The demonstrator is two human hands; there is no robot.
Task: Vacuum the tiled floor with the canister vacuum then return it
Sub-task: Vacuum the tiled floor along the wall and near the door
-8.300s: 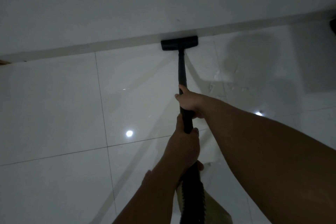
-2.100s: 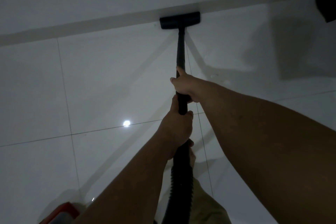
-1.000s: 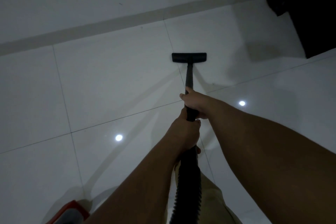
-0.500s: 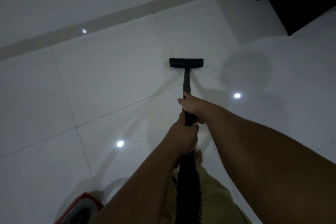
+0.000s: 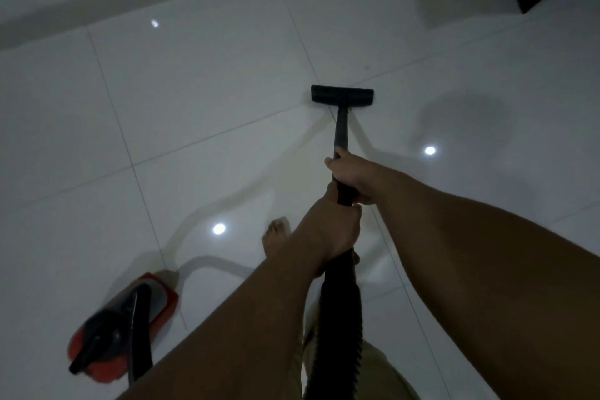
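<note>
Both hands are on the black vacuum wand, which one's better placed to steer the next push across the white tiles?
Probably the right hand: it grips the rigid black vacuum wand nearer the flat black floor head. The left hand sits behind, by the ribbed hose.

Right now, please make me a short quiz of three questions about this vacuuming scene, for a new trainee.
1. True or false: the floor head is touching the wall.
2. Which hand grips the wand nearer the floor head: A) left hand, B) right hand?
3. Fill in: the red canister vacuum stands on the tiled floor to the person's ____ side.

Key
1. False: it sits on open tile, clear of the wall.
2. B: the right hand is closer to the head, and the left hand is just behind it, above the ribbed hose.
3. Left.
</note>
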